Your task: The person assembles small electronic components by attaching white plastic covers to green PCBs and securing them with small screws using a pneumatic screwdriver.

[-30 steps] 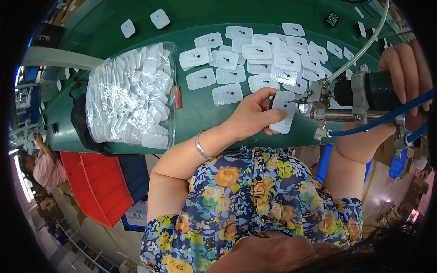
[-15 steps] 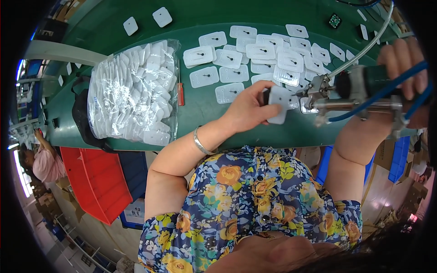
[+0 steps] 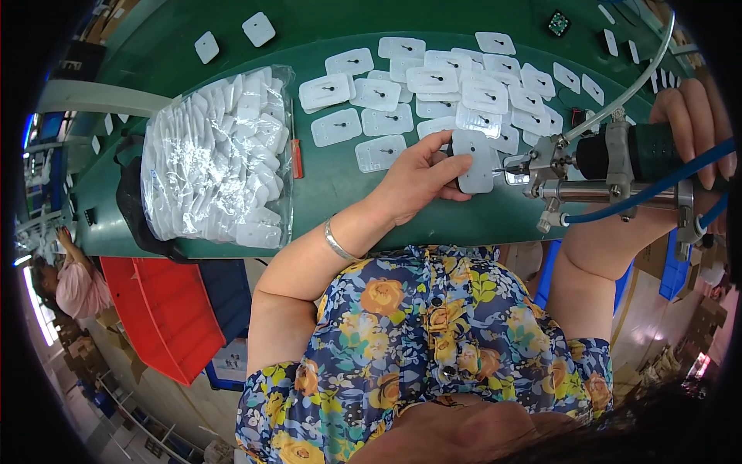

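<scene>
My left hand (image 3: pixel 417 176) pinches a white rounded plastic casing (image 3: pixel 479 172) with a small dark hole, thumb across its face. A black part shows behind its edge. My right hand (image 3: pixel 694 127) is wrapped round the rear of a power screwdriver (image 3: pixel 595 153) with metal clamps and a feed head. Its slim metal tip (image 3: pixel 502 168) points left at the casing's right edge; whether they touch I cannot tell. Beyond my left hand lie several white plastic covers (image 3: pixel 376 93), each with a small dark keyhole-shaped mark, loosely overlapping on the green table.
A clear bag (image 3: pixel 212 166) full of white covers lies at left, beside a red-handled screwdriver (image 3: pixel 297 158). Blue air hose (image 3: pixel 657 185) and a clear tube (image 3: pixel 618 97) run from the tool. Red bins (image 3: pixel 166 309) stand below the table edge. A small circuit board (image 3: pixel 558 23) lies far right.
The casing in my left hand has turned so its face shows more broadly. The screwdriver has shifted slightly right in the picture, still in my right hand.
</scene>
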Demonstrator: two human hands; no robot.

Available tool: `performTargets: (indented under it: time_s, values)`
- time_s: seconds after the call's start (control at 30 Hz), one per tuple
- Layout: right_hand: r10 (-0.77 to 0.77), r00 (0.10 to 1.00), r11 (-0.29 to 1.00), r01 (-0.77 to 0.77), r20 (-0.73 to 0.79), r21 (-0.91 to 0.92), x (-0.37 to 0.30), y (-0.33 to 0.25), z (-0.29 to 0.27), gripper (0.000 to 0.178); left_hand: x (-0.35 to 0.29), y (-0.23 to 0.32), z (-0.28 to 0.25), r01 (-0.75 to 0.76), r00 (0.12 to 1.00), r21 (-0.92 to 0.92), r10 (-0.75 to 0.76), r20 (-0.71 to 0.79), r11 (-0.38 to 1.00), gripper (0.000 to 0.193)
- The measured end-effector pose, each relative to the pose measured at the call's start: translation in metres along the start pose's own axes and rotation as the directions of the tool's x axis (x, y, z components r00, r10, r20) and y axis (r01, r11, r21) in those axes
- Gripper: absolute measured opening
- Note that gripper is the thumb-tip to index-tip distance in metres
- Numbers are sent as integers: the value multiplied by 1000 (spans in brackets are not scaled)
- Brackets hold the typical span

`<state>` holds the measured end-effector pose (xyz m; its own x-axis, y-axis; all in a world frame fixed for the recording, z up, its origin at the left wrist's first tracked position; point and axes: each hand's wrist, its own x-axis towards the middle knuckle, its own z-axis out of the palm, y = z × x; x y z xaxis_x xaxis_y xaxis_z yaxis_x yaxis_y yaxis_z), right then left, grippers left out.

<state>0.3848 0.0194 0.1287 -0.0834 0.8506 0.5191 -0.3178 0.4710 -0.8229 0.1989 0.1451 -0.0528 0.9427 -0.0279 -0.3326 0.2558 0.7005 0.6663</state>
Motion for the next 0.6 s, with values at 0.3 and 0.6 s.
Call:
performTargets:
  time_s: [0.3, 0.6]
  values:
    - [-2, 998, 1000, 2, -59, -9, -9, -5, -3, 16, -3, 8, 6, -27, 1000, 21, 26, 17, 999, 43]
    - [-4, 994, 1000, 4, -105, -5, -20, -9, -9, 18, -4, 8, 7, -54, 997, 77, 58, -43, 996, 42]
